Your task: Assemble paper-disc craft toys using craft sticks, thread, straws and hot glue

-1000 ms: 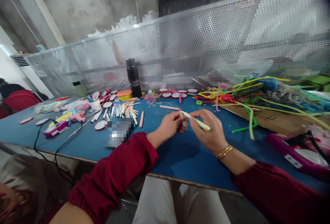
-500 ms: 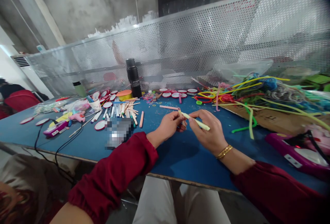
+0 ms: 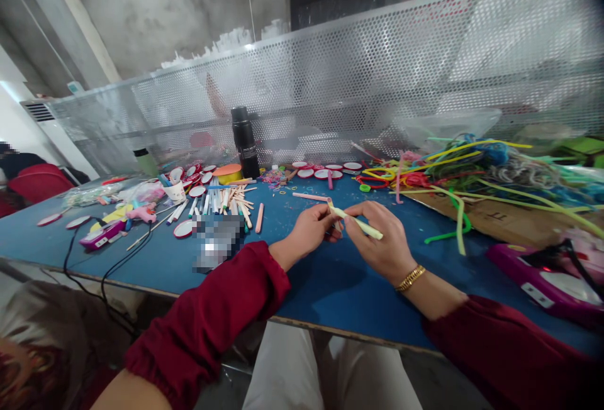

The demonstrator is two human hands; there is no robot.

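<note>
My left hand (image 3: 307, 232) is closed, its fingertips pinching a thin pink strip (image 3: 310, 197). The strip bends at a corner, and its straight part points left above the table. In the fingers of my right hand (image 3: 383, 240) is a pale yellow strip (image 3: 370, 229), which slants up to the left. Its far end lies against the pink strip's bend, by my left fingertips. The fingers partly hide where the two strips meet. Both hands are close together over the blue table (image 3: 321, 284), and a gold bracelet (image 3: 410, 278) circles my right wrist.
Several markers and wooden sticks (image 3: 243, 199) lie to the left, near a black bottle (image 3: 245, 146). Red-rimmed white discs (image 3: 323, 174) line the back. Colourful fuzzy strips (image 3: 491, 161) heap on cardboard at right, behind a purple box (image 3: 533, 278). A perforated metal screen (image 3: 340, 83) stands behind.
The yellow strip's far end has shifted slightly left, further across the pink strip's bend. My right hand has moved a little left with it; the left hand stays nearly still.
</note>
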